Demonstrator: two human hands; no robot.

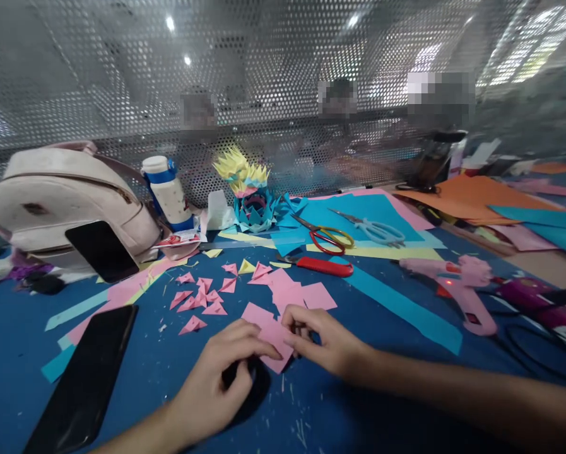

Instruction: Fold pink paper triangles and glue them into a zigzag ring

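Observation:
A small pink paper square is in front of me, just above the blue table. My right hand pinches its right edge between thumb and fingers. The index fingertip of my left hand touches the square's lower left side, while the thumb stays apart from the fingers. More pink paper squares lie overlapping just beyond my hands. To their left, several folded pink paper triangles are scattered with a few yellow pieces.
A red-handled cutter, red-and-yellow scissors and light blue scissors lie beyond the squares. A pink glue gun with a lit light is at right. Phones, a backpack, a bottle and a folded-paper model stand around.

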